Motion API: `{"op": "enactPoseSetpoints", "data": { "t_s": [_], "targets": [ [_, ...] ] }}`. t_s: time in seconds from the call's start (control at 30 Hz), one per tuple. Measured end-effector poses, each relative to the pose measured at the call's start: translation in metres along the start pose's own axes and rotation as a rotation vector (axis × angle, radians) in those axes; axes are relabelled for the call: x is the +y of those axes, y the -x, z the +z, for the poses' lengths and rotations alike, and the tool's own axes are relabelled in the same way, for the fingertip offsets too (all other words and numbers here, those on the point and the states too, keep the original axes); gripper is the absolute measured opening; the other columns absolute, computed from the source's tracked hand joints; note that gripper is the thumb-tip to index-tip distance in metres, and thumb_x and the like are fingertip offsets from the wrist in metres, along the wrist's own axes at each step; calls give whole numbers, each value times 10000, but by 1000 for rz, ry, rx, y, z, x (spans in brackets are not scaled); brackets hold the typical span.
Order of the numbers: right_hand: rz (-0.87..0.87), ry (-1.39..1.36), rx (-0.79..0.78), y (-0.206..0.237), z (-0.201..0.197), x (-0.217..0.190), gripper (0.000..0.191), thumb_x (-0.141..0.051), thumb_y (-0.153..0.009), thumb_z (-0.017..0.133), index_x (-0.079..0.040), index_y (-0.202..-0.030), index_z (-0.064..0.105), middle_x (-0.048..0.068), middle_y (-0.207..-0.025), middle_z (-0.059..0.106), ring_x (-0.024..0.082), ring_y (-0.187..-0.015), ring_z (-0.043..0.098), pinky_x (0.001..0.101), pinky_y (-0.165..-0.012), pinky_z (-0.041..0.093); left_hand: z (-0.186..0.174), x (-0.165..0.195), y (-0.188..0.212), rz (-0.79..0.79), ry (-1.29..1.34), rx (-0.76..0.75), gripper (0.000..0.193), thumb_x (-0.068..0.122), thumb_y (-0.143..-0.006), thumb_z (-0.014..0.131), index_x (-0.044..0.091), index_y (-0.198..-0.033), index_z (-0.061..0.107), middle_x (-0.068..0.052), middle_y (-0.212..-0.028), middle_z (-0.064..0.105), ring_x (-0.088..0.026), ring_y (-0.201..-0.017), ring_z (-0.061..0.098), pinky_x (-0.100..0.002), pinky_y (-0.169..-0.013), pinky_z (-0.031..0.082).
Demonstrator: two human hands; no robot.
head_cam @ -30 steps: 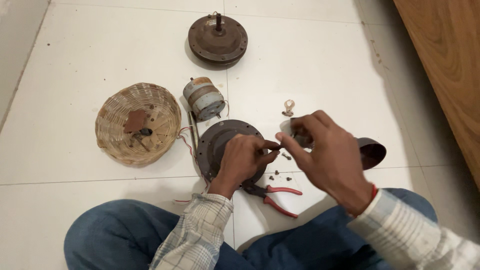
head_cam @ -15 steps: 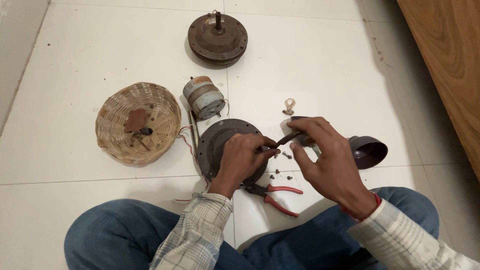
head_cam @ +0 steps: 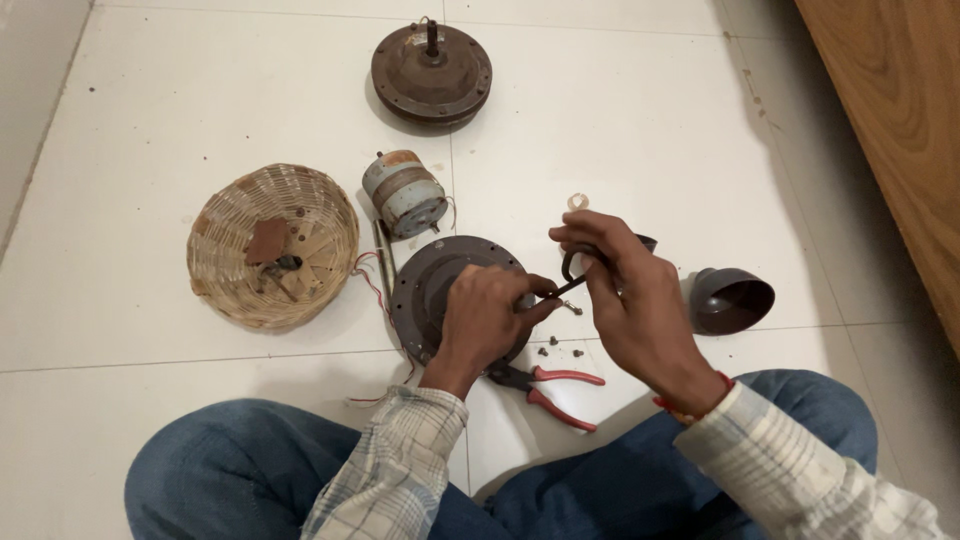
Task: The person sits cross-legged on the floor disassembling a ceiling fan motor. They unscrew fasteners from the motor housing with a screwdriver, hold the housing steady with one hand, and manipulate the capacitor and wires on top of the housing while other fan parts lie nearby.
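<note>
We are sitting cross-legged on a pale tiled floor (head_cam: 200, 80), looking down at our own hands. Our left hand (head_cam: 490, 315) rests on a round dark metal housing (head_cam: 425, 290) just in front of our knees, its fingers pinched onto the end of a thin dark rod (head_cam: 570, 286). Our right hand (head_cam: 630, 300) is closed around the rod's other end, where a dark looped part curls under the fingers; what that part is, we cannot make out. The hands cover much of the housing.

A few small screws (head_cam: 560, 350) lie on the floor under the hands, with red-handled pliers (head_cam: 550, 385) just beside them, partly hidden by the left wrist. A dark cup-shaped cover (head_cam: 732, 300) lies on its side to the right. Behind the housing sits a small grey cylinder motor (head_cam: 405, 195), and farther off a second round rusty housing (head_cam: 432, 75). To the left, a woven basket (head_cam: 225, 275) holds a brownish scrap and some small dark bits, too small to identify.
</note>
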State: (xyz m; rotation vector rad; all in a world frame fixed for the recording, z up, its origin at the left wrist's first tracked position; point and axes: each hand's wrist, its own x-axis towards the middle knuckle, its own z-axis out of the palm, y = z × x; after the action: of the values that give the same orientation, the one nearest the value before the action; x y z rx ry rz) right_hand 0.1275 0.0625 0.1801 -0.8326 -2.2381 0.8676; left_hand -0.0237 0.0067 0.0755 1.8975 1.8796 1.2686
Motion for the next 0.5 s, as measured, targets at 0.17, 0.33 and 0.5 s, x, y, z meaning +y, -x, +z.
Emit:
{"op": "enactPoseSetpoints", "data": {
  "t_s": [0.17,0.33,0.5],
  "targets": [
    [74,122,29,0,-2,-3,333,-64,-928,678,-48,-1259,654,120,-1098,750,218,-961,769,347,-832,627,3,-1,2,-41,7,12,198,350,-833,813,172,-917,829,-22,-686,717,-207,-688,673,-400,-726,462],
    [93,195,44,2,1,-10,282,-169,-878,772,-71,-1139,729,94,-1080,763,202,-892,775,341,-772,635,4,0,0,-99,32,-23,201,348,-831,815,168,-920,827,-29,-681,727,-209,-668,680,-394,-741,473],
    [24,66,44,2,7,-13,267,-77,-947,678,-60,-1212,703,110,-1172,756,207,-972,771,317,-832,624,2,0,2,-6,11,47,178,303,-824,814,146,-907,813,-43,-812,774,-239,-781,700,-400,-776,478]
  ]
}}
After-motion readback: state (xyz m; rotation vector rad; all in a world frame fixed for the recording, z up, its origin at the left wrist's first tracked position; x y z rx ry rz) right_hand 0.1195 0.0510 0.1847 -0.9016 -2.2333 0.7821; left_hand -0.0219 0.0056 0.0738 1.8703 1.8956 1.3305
